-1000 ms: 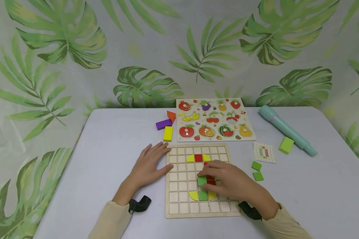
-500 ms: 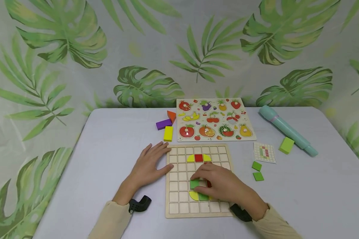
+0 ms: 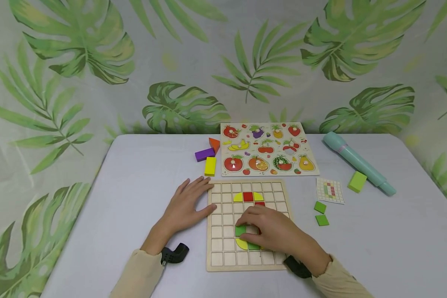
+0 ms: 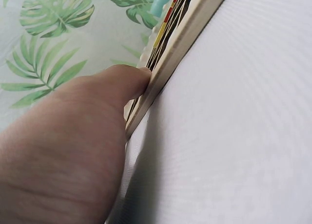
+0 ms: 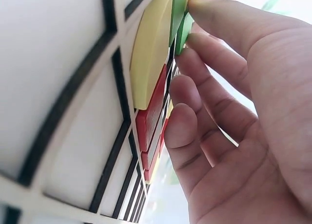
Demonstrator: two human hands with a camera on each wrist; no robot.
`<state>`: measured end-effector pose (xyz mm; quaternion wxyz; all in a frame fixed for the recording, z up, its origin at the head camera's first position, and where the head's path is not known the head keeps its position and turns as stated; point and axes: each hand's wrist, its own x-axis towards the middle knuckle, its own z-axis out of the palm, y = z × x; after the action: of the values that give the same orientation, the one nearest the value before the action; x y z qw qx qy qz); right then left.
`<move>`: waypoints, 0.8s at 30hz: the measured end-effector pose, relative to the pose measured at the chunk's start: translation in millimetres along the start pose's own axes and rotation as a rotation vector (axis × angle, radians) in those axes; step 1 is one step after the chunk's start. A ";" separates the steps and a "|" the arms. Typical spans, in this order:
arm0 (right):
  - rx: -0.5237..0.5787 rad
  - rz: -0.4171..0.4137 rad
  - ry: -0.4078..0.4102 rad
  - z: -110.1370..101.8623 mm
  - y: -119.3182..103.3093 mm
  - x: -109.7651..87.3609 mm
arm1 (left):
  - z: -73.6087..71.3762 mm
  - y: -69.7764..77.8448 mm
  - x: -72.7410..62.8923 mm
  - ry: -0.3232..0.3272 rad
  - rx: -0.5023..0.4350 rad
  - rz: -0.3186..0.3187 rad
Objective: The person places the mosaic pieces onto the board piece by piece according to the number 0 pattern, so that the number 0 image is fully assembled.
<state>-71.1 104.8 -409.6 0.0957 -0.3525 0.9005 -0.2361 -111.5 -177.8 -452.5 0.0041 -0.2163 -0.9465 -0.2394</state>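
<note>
A square wooden grid board (image 3: 217, 259) lies on the white table, with red, yellow and green flat pieces in some cells. My right hand (image 3: 270, 227) pinches a green square tile (image 3: 240, 231) between thumb and fingertips, over a cell left of the board's middle. In the right wrist view the held green tile (image 5: 183, 33) sits near a yellow rounded piece (image 5: 150, 49) and a red tile (image 5: 152, 112). My left hand (image 3: 185, 207) rests with spread fingers at the board's left edge. Its thumb (image 4: 127, 81) touches the rim in the left wrist view.
Behind the board lies a fruit peg puzzle (image 3: 270, 151). Purple (image 3: 205, 155), yellow (image 3: 210, 166) and orange (image 3: 214, 145) blocks are left of it. At right are a pattern card (image 3: 330, 191), two green tiles (image 3: 322, 220), a green block (image 3: 357, 182) and a long teal object (image 3: 359, 163).
My right hand has shifted left across the board with the green tile, from the column beside the red tiles to one cell further left. The left hand has stayed in place.
</note>
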 end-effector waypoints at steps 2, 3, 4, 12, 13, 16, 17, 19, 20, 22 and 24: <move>0.000 0.000 -0.002 0.0 -0.3 -0.4 | -0.1 0.2 0.1 -0.001 -0.001 -0.001; 0.000 0.000 -0.003 -0.1 -0.4 -0.6 | -0.1 0.3 0.2 -0.002 -0.001 -0.001; 0.002 0.000 -0.003 -0.5 -0.5 -0.6 | -0.1 0.4 0.2 -0.003 -0.002 -0.001; -0.008 0.011 -0.010 -3.0 2.2 -4.4 | 0.8 0.1 0.5 0.001 0.000 -0.001; -0.013 0.017 -0.011 -3.5 2.9 -5.7 | 0.8 0.0 0.5 0.002 0.000 0.000; -0.026 0.040 -0.012 -5.8 5.0 -10.0 | 0.8 0.1 0.6 0.003 -0.002 0.001; -0.032 0.048 -0.010 -7.0 5.6 -11.5 | 0.8 0.1 0.7 0.002 -0.003 0.001; -0.042 0.048 0.002 -10.3 7.0 -15.0 | 0.7 0.1 0.7 0.003 -0.005 0.001; -0.048 0.045 0.013 -12.0 8.2 -16.9 | 0.7 0.1 0.8 0.002 -0.005 0.001; -0.067 0.043 0.042 -15.5 12.0 -21.6 | 0.7 0.0 0.7 0.003 -0.006 0.002; -0.074 0.043 0.071 -19.7 17.4 -27.8 | 0.8 -0.2 0.6 0.003 -0.007 0.004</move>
<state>-67.7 141.8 -400.9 0.0558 -0.3276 0.9188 -0.2131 -112.0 -177.3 -453.3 0.0054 -0.2177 -0.9452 -0.2431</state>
